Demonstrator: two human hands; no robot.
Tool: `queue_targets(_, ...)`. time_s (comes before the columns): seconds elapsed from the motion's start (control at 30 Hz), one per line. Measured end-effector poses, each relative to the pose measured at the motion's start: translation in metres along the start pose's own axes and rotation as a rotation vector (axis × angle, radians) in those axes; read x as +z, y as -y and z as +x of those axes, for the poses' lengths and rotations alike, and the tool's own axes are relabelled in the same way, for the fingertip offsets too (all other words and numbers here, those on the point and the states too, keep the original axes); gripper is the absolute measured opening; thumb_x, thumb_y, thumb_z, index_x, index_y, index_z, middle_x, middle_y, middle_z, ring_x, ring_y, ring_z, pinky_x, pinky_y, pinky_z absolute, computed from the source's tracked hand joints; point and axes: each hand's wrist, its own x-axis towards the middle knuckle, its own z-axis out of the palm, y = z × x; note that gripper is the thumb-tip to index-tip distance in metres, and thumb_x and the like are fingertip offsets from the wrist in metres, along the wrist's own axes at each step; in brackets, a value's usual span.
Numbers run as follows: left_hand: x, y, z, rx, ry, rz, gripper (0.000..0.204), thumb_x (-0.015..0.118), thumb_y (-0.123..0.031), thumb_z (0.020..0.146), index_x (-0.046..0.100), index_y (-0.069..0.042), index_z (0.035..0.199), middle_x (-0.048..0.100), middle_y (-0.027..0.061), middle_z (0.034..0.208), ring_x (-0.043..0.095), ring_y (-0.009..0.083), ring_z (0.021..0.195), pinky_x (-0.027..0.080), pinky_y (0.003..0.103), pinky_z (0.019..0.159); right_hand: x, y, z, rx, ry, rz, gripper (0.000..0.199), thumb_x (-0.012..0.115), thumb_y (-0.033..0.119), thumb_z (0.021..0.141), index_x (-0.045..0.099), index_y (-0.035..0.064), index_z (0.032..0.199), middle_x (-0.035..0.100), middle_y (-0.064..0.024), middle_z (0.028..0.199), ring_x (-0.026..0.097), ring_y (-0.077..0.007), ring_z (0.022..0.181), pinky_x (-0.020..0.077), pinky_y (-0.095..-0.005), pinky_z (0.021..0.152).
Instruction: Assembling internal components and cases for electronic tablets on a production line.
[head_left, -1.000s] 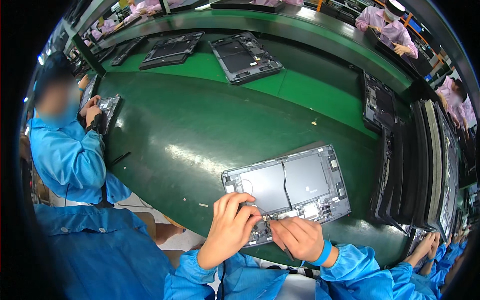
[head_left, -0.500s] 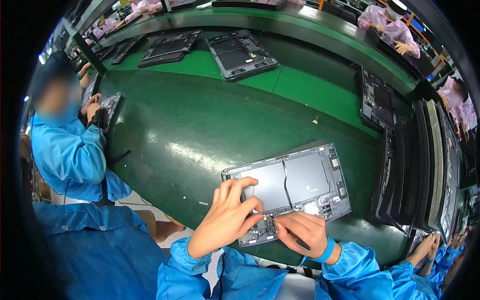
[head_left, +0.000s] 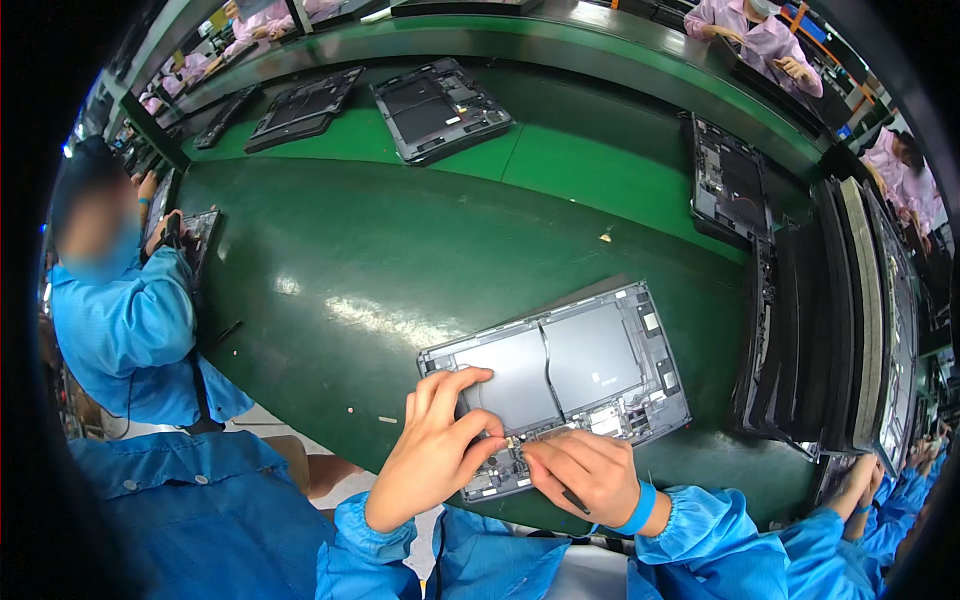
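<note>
Tablet (head_left: pixel 560 385) lies open-side up on the green tabletop (head_left: pixel 400 260), long axis running left-right, tilted up rightward. Left hand (head_left: pixel 435 455) fingers press flat on it, released; right hand (head_left: pixel 590 475) pinches a part at its near edge. Since earlier, the left hand shifted slightly left.

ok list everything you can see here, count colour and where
open device chassis: one, grey, near edge of the belt, under both hands
green conveyor belt: one, dark green, fills the middle
other open chassis: at least four, dark grey, along the far and right side of the belt
stacked panels: several, dark, upright at right
co-worker in blue coat: one, at left
co-workers in pink coats: several, along the far side
blue wrist strap: one, on the right wrist
left hand: fingers spread on the chassis's near left corner
right hand: pressing the near edge, thin dark tool under the fingers
</note>
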Motion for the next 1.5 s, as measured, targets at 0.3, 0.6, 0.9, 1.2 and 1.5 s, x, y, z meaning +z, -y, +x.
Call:
queue_targets(0.3,-0.004,-0.003,0.002,-0.004,0.006,0.0,0.019,0.084,-0.016,0.075,0.073,-0.011,0.088,0.05,0.0114,0.148,0.043,0.0383,0.135,0.035,0.048,0.11,0.005,0.008,-0.005,-0.011,-0.008,-0.131,0.025,0.075,0.009,0.076,0.069,0.0036,0.1,0.06,-0.0022,0.076,0.064,-0.0163,0.067,0.0527,-0.029,0.054)
queue_targets(0.6,-0.019,0.002,0.023,-0.026,0.08,0.059,0.044,0.087,-0.017,0.072,0.065,-0.013,0.11,0.047,0.0137,0.146,0.047,0.0376,0.126,0.05,0.044,0.098,0.001,0.017,-0.001,0.111,0.07,-0.103,0.023,0.079,0.0,0.074,0.068,0.0021,0.094,0.071,-0.0071,0.086,0.068,-0.022,0.069,0.0567,-0.0331,0.057)
queue_targets(0.9,-0.008,0.019,0.001,0.128,-0.056,-0.004,0.038,0.084,-0.011,0.075,0.066,-0.01,0.109,0.049,0.014,0.143,0.047,0.0371,0.127,0.049,0.046,0.096,0.001,0.01,-0.004,0.069,-0.011,-0.073,0.018,0.076,0.006,0.078,0.068,0.006,0.095,0.065,-0.003,0.08,0.066,-0.0185,0.071,0.0549,-0.0314,0.054)
queue_targets(1.2,0.008,0.03,-0.054,0.32,-0.264,0.099,0.017,0.069,-0.008,0.07,0.07,-0.009,0.087,0.073,0.0057,0.108,0.067,0.0312,0.108,0.053,0.044,0.081,-0.008,0.014,0.01,0.116,0.196,-0.031,0.015,0.074,0.007,0.081,0.065,0.007,0.094,0.065,-0.0044,0.078,0.066,-0.0201,0.071,0.0546,-0.0337,0.055)
queue_targets(1.5,-0.002,0.041,-0.044,0.493,-0.106,0.276,0.026,0.066,-0.014,0.067,0.071,-0.011,0.092,0.071,0.0013,0.112,0.066,0.0259,0.104,0.056,0.038,0.076,-0.004,0.012,0.011,0.139,0.123,-0.019,0.014,0.074,0.007,0.083,0.066,0.0059,0.095,0.064,-0.007,0.077,0.066,-0.0243,0.069,0.0542,-0.0364,0.054)
